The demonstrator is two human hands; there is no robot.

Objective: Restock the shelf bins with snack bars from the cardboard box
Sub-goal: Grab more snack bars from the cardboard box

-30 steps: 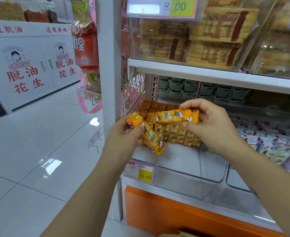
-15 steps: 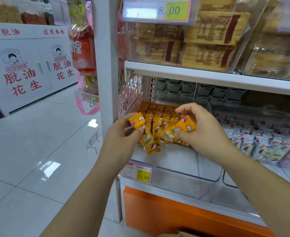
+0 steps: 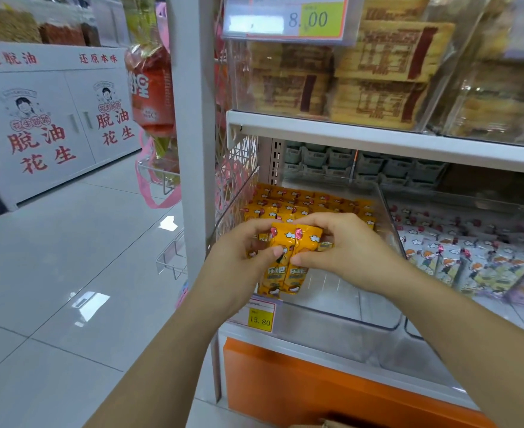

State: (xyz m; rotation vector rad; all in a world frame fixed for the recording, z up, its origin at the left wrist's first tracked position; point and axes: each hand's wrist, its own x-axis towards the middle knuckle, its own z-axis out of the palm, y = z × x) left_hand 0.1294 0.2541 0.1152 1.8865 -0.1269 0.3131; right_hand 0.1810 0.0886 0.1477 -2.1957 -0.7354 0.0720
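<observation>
While both hands (image 3: 242, 254) (image 3: 350, 248) grip orange bars (image 3: 285, 267), grey packets (image 3: 458, 261) fill the next bin (image 3: 470, 202)

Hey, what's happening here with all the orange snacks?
A person is filling a shop shelf. The left hand and right hand together pinch a few orange snack bars, two of them side by side and pointing down over the front of a clear bin. Rows of stocked bars already sit at the back of that bin. The bin beside it on the right holds pale-wrapped bars.
</observation>
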